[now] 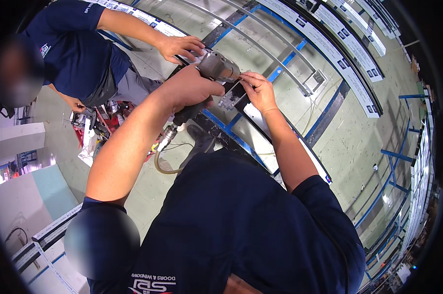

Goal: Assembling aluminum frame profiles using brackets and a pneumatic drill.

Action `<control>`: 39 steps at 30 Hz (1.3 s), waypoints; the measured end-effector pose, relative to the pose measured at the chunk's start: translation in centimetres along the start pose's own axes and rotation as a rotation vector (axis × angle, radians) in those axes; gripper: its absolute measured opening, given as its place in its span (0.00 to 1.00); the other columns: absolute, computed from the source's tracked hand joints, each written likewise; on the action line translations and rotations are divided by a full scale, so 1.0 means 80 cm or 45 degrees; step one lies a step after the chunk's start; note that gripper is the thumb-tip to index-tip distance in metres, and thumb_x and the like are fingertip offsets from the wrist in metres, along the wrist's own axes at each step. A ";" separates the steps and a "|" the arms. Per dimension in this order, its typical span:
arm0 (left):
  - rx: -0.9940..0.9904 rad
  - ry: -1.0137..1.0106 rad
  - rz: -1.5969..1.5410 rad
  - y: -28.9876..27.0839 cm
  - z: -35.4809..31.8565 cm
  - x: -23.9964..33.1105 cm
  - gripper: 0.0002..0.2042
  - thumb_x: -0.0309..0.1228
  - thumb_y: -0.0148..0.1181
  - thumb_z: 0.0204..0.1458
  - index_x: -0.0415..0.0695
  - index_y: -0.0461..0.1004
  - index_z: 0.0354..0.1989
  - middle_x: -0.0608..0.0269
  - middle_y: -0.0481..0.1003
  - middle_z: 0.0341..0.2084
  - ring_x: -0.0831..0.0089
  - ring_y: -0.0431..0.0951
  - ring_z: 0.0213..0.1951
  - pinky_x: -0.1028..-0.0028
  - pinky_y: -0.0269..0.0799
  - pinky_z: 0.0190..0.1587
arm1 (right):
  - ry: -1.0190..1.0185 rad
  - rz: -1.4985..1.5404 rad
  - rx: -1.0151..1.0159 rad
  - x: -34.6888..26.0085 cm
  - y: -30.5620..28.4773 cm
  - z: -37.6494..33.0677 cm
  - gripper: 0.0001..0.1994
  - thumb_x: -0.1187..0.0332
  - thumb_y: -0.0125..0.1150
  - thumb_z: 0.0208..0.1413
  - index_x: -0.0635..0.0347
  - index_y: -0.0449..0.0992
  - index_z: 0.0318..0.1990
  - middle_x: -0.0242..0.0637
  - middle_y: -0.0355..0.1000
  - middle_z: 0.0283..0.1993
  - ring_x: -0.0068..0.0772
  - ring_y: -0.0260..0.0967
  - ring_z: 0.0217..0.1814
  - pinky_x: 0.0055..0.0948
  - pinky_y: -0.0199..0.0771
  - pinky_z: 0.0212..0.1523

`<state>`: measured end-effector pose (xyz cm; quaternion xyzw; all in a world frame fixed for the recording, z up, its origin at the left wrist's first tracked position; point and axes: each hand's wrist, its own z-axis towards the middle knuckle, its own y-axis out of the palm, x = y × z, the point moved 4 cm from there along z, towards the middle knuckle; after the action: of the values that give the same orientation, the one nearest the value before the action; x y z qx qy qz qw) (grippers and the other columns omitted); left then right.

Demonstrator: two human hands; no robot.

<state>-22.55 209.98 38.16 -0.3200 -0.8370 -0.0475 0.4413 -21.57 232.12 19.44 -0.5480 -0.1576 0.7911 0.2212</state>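
Observation:
My left hand (194, 89) is wrapped around the handle of a grey pistol-shaped air tool (218, 66). A hose (158, 164) hangs from a metal fitting (167, 136) below the grip. The tool's nose points right, toward my right hand (258, 91), whose thumb and fingers pinch together at the tip. Whatever is between them is too small to make out. Just under the tool lies a small metal bracket (227, 101) on a long dark and white profile (257, 119).
A co-worker in a dark shirt (79, 54) stands at the left, one hand (182, 48) beside the tool. Blue-framed racks (275, 73) carry long profiles (329, 46). Red tool containers and loose tools (108, 115) sit on the floor at the left. More blue racking (395, 156) stands right.

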 end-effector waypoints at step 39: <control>-0.038 -0.244 0.205 0.012 0.016 0.022 0.07 0.26 0.71 0.50 0.36 0.80 0.34 0.60 0.79 0.24 0.72 0.81 0.25 0.71 0.76 0.27 | 0.095 -0.013 -0.014 0.002 -0.013 -0.002 0.20 0.67 0.75 0.56 0.58 0.85 0.57 0.45 0.83 0.59 0.49 0.81 0.61 0.38 0.80 0.65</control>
<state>-23.65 212.06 38.56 -0.3958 -0.8461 0.0064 0.3569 -21.29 233.09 19.74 -0.5775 -0.1564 0.7682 0.2278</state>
